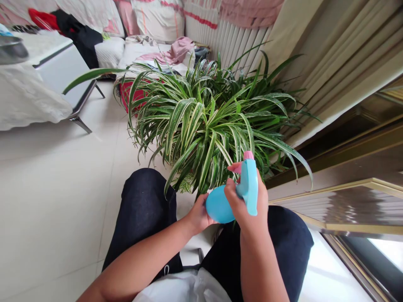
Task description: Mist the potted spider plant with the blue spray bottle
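Note:
A light blue spray bottle point(220, 204) with a pink nozzle lies tilted between my hands, just in front of my knees. My right hand point(248, 201) wraps round its neck and spray head, with fingers near the pink trigger. Against the bottom of the bottle, my left hand point(200, 214) grips from the left side; part of its fingers is hidden. Beyond the nozzle spreads a large spider plant point(204, 121) with green and cream striped leaves. Water drops glisten on some of its leaves. Its pot is mostly hidden under the foliage.
A white-covered table point(59, 71) with a metal bowl point(12, 49) stands at the left. Behind the plant are a sofa with clothes point(176, 50) and a white radiator point(245, 46). Curtains point(340, 63) and a gold-trimmed panel point(346, 205) border the right side.

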{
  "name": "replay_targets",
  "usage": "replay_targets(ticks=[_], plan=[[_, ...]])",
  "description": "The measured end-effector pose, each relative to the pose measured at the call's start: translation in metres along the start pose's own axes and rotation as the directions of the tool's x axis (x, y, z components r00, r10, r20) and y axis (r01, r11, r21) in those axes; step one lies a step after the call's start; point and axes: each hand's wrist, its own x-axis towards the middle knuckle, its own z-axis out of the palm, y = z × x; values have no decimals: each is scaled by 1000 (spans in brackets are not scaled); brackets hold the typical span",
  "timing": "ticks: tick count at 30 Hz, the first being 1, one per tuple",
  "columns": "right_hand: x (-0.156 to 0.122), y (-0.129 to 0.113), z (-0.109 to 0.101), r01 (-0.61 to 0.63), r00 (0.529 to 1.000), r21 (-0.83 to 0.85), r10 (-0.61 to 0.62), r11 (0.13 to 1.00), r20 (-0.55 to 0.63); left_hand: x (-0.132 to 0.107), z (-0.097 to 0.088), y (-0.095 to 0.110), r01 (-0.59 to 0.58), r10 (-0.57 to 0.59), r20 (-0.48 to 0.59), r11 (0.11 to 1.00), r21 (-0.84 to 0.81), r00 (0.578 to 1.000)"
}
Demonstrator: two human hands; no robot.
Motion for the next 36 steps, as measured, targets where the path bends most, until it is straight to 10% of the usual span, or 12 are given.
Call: replay_targets(ticks=[36], plan=[[0, 1, 2, 75, 995, 97, -80, 992, 52, -6, 10, 8, -3, 3, -43, 1000, 12, 999]])
